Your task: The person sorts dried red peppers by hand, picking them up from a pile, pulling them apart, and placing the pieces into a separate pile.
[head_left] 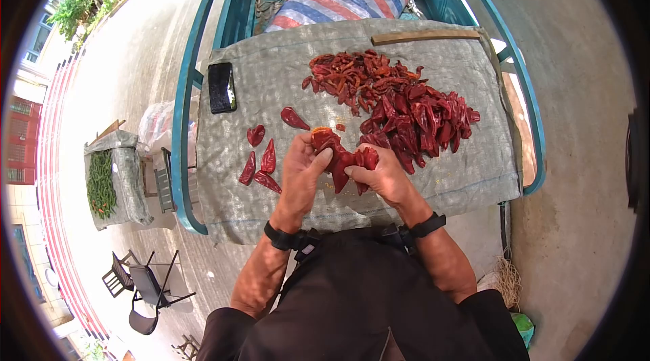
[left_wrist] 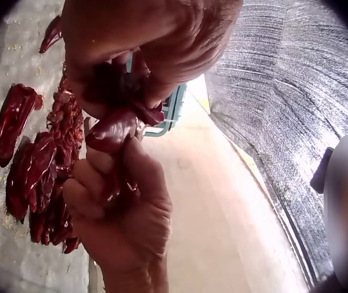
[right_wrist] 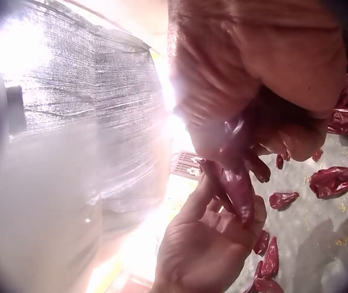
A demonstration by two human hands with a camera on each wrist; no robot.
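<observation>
Both hands meet over the cloth near its front edge in the head view, with dark red chili peppers [head_left: 342,168] between them. My left hand [head_left: 302,175] grips red peppers, its thumb laid across them; orange shows at their far end. My right hand [head_left: 384,177] pinches peppers under its thumb, curled close beside the left. From the left wrist view, a glossy pepper [left_wrist: 111,131] bridges the two hands. The right wrist view has pointed peppers [right_wrist: 238,189] hanging from the right hand above the left palm. Parts of the held peppers are hidden by fingers.
A heap of whole red peppers [head_left: 423,120] adjoins smaller shrivelled red pieces [head_left: 365,76] on the grey woven cloth [head_left: 271,90]. Several loose peppers [head_left: 269,156] lie left. A phone [head_left: 221,88], a wooden strip [head_left: 426,37] and teal rails [head_left: 186,103] border the area.
</observation>
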